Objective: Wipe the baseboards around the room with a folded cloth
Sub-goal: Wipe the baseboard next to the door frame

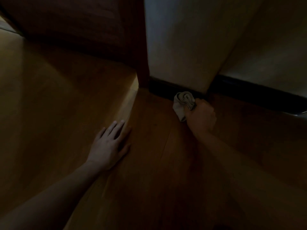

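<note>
Head view, dim light: right hand (200,116) has its fingers curled tight round a pale grey-beige cloth, bunched more than folded (183,102), & holds it up against the dark glossy baseboard strip (166,87) at the foot of the off-white plaster wall (179,47), just left of the wall's outside corner. Left hand (111,143) lies flat on the brown wooden plank floor (157,163), fingers straight & slightly spread, holding nothing, prob. as a prop for body weight. The two hands are well apart. A dark brown wooden panel (door or cabinet side, can't tell which) (83,30) stands upright to the left, w/ its edge near the baseboard's left end. The baseboard runs on past the corner to the right, into shadow. Step in hand, as I judge it: wiping the short stretch btw. panel & corner. To do it well: re-flatten the cloth so a broad clean face meets the board, not a knot, & press w/ the fingertips behind it. Run along the top ledge first, where dust prob. sits, then the face, then the seam w/ the floor. One long pass per line, no scrubbing back & forth. At the corner, wrap the cloth round the edge so both faces get touched, then carry on along the right-hand run. Shift the left hand along as support so the reach isn't overstretched. Dirt can't be seen in this light, so go by feel & check the cloth.
</note>
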A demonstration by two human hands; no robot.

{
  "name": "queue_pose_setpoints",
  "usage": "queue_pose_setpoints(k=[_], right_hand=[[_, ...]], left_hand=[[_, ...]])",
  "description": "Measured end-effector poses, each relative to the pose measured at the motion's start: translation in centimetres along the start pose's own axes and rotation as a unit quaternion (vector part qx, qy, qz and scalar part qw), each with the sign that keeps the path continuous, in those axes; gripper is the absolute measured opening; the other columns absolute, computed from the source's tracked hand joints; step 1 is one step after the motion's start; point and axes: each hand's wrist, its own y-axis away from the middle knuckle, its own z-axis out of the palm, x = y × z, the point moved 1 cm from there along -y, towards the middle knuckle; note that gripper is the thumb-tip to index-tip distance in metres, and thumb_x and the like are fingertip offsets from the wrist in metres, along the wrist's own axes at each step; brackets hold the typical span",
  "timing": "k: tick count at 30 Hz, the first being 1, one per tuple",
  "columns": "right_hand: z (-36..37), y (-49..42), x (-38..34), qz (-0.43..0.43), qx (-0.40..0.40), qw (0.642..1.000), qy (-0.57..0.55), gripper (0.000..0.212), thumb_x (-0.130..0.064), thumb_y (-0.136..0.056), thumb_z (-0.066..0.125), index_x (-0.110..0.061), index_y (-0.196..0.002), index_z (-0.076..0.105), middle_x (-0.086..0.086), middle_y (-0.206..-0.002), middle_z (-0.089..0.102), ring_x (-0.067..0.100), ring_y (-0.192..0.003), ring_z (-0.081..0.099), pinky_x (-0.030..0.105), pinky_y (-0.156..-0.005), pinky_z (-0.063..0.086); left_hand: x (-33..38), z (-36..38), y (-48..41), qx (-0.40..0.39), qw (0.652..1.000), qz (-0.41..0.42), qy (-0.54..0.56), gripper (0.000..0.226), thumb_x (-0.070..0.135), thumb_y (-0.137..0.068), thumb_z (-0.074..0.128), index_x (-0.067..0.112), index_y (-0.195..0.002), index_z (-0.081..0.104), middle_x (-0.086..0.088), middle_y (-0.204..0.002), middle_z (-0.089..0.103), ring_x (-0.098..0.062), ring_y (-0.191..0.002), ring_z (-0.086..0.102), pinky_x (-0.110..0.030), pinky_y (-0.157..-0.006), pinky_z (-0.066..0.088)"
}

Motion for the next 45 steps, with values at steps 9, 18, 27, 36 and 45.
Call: queue_pose_setpoints(k=[9, 18, 27, 36, 45], right_hand=[[-1.9, 0.8, 3.7, 0.05, 0.056, 0.997, 0.012, 0.027, -0.033, -0.089, 0.064, -0.007, -0.088, 0.065, 0.016, -0.089, 0.064, 0.034, -0.08, 0.063, 0.032, -0.062, 0.045], [-1.5, 0.3, 4.0, 0.018, 0.059, 0.998, 0.005, 0.023, -0.032, -0.084, 0.069, -0.011, -0.076, 0.061, 0.009, -0.08, 0.061, 0.023, -0.067, 0.056, 0.023, -0.053, 0.031], [-2.3, 0.7, 4.5, 0.037, 0.063, 0.997, -0.001, 0.023, -0.035, -0.083, 0.069, -0.013, -0.079, 0.063, 0.008, -0.083, 0.063, 0.029, -0.074, 0.062, 0.026, -0.058, 0.035], [-8.1, 1.5, 10.3, 0.016, 0.014, 1.0, -0.023, 0.022, -0.018, -0.09, 0.065, -0.007, -0.072, 0.057, 0.009, -0.077, 0.058, 0.023, -0.071, 0.057, 0.028, -0.056, 0.039], [-5.7, -3.3, 7.6, 0.059, 0.029, 0.996, -0.053, 0.028, -0.025, -0.092, 0.066, -0.006, -0.072, 0.061, 0.014, -0.081, 0.065, 0.023, -0.073, 0.062, 0.024, -0.054, 0.036]], left_hand=[[0.1, 0.3, -0.1, -0.002, 1.0, -0.008, 0.012, 0.071, 0.069, -0.093, 0.004, 0.043, -0.159, -0.004, 0.005, -0.169, -0.007, -0.018, -0.154, -0.006, -0.048, -0.124, 0.01], [0.3, 0.1, 0.0, 0.001, 0.999, -0.013, 0.035, 0.073, 0.068, -0.091, 0.007, 0.042, -0.159, -0.001, 0.006, -0.168, -0.009, -0.018, -0.154, -0.007, -0.048, -0.125, 0.008], [3.2, -1.0, -0.4, 0.028, 0.999, 0.004, 0.037, 0.067, 0.065, -0.099, 0.023, 0.037, -0.159, 0.016, -0.004, -0.167, 0.018, -0.027, -0.152, 0.019, -0.053, -0.12, 0.021], [14.4, -0.1, -1.4, 0.022, 0.99, 0.133, 0.029, 0.062, 0.062, -0.097, 0.032, 0.034, -0.152, 0.042, -0.005, -0.16, 0.037, -0.029, -0.147, 0.034, -0.053, -0.118, 0.029], [15.3, 0.1, -1.3, 0.017, 0.993, 0.111, 0.032, 0.063, 0.062, -0.098, 0.031, 0.038, -0.156, 0.03, 0.0, -0.167, 0.019, -0.025, -0.153, 0.016, -0.054, -0.121, 0.022]])
